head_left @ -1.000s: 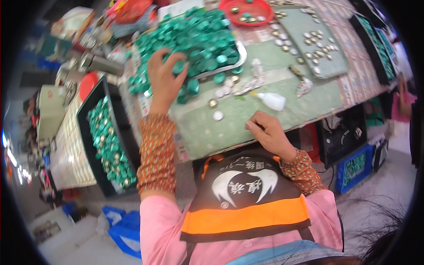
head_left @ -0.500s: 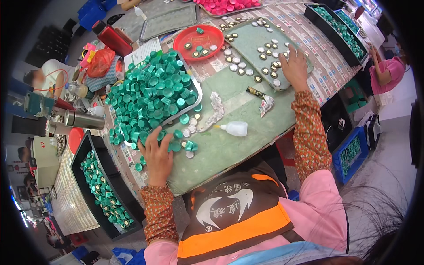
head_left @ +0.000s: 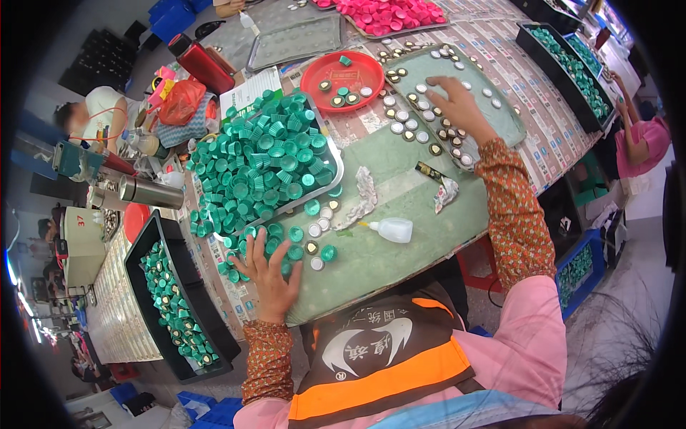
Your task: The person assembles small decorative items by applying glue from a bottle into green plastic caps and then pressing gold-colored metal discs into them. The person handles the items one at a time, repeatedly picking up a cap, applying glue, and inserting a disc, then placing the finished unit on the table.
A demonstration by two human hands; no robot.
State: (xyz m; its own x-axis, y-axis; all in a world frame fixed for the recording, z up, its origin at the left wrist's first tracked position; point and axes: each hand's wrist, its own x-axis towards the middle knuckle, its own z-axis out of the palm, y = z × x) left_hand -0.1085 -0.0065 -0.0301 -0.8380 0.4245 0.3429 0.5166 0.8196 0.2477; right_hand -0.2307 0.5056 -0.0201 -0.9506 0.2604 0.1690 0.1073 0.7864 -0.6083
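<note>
My left hand (head_left: 270, 277) lies with fingers spread at the near edge of a heap of green fluted cups (head_left: 268, 154), its fingertips among a few loose cups. The heap overflows a tray with a pale rim (head_left: 339, 163). My right hand (head_left: 463, 109) reaches over the left part of a grey-green tray (head_left: 501, 129), fingers apart and apparently empty. Small round discs (head_left: 401, 116), some white, some dark-rimmed, lie under and beside it. Between my hands are a white squeeze bottle (head_left: 394, 229), crumpled tissue (head_left: 365, 196) and a dark tube (head_left: 429, 171) with white wrapping at one end.
A red round tray (head_left: 309, 86) holds several discs and cups. Pink cups (head_left: 389, 13) fill a tray at the back. Black bins of green cups stand at the left (head_left: 146, 236) and far right (head_left: 529, 43). A co-worker (head_left: 639, 150) in pink is at the right.
My right hand has moved left across the grey-green tray, and discs now gather along the tray's left side. My left hand's fingers have spread wider. The whole view has shifted a little.
</note>
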